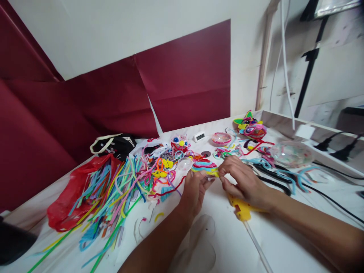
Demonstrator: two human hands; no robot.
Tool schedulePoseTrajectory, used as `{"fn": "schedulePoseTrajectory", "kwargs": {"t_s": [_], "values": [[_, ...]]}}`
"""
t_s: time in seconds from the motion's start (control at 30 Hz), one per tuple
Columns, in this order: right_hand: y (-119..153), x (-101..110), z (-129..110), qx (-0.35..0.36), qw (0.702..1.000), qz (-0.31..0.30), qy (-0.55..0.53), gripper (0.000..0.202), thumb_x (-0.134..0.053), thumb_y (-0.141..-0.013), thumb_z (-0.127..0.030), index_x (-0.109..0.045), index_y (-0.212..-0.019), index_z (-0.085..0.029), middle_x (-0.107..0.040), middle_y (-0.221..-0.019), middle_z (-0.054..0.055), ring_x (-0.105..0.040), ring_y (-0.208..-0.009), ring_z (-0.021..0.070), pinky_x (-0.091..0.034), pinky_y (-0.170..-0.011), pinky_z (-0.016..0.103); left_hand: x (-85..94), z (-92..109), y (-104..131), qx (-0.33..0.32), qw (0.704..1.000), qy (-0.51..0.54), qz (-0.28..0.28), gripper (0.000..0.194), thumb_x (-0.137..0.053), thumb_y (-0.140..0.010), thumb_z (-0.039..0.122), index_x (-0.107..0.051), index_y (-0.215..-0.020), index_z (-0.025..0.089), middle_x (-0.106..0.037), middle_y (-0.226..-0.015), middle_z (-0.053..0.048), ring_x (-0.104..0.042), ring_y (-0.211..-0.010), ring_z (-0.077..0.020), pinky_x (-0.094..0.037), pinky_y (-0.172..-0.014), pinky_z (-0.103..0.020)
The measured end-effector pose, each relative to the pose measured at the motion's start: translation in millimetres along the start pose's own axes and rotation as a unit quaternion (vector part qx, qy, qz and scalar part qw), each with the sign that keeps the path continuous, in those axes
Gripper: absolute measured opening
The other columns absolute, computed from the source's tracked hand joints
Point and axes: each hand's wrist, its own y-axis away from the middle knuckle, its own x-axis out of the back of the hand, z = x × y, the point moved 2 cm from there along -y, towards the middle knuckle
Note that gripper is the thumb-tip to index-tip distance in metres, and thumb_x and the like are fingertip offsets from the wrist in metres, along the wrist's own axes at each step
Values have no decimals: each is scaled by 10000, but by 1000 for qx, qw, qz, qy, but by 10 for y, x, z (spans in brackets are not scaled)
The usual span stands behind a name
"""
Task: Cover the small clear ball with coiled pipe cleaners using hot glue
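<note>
A small rounded piece striped with red, blue and yellow pipe cleaners (205, 165) is held near the table's middle. My left hand (194, 189) grips its near left side, fingers closed around it. At its right edge, my right hand (241, 178) is closed in a pinch on a yellow pipe cleaner (218, 173) that runs along the rim. Below my right hand lies a yellow glue gun (241, 208), a clear glue stick (257, 242) sticking out of its back. Just behind the striped piece sits a clear plastic dome (184, 163).
Loose pipe cleaners (113, 201) spill from a red plastic bag (64, 203) on the left. Behind are a decorated ball with eyes (179, 143), a white digital timer (199, 136) and a pink-rimmed bowl (221, 138). Black-handled tools (274, 176) and a clear bowl (292, 153) lie right.
</note>
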Motion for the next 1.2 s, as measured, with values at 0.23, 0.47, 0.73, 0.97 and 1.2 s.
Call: {"fn": "schedulePoseTrajectory", "kwargs": {"t_s": [0.23,0.47,0.73,0.97,1.2], "values": [[55,-62,19,19,995,15,95,161,-539,-893,-53,-537,-988,-183,-654,-876,89,-574,-794,197,-453,-682,347,34,-7,-2,-26,998,-25,50,344,-723,-683,213,-580,-992,168,-713,-937,-62,-685,-950,-229,-506,-936,-431],[118,-55,40,66,979,-10,193,146,-583,-892,-105,-566,-1023,-165,-673,-859,100,-586,-771,220,-434,-666,381,42,-66,7,-16,998,-25,63,261,-737,-685,217,-560,-871,172,-693,-857,-29,-685,-899,-213,-498,-945,-447],[90,-69,23,53,976,-9,213,104,-560,-876,-70,-546,-892,-172,-621,-734,74,-499,-659,199,-381,-600,355,41,-73,4,-2,996,-37,80,289,-734,-653,207,-556,-878,169,-706,-870,-40,-692,-895,-225,-514,-928,-446],[23,-59,-13,0,998,10,55,177,-490,-873,-44,-480,-837,-217,-559,-718,15,-505,-648,165,-393,-620,314,49,-76,-17,7,997,-57,57,251,-714,-656,200,-598,-874,159,-713,-873,-50,-693,-879,-224,-520,-906,-444],[57,-56,-27,-18,999,20,-27,169,-487,-876,-57,-457,-859,-223,-534,-748,11,-488,-671,158,-412,-629,304,83,-69,-37,25,998,-40,33,241,-707,-668,233,-624,-881,156,-728,-874,-58,-701,-907,-246,-514,-919,-442]]}}
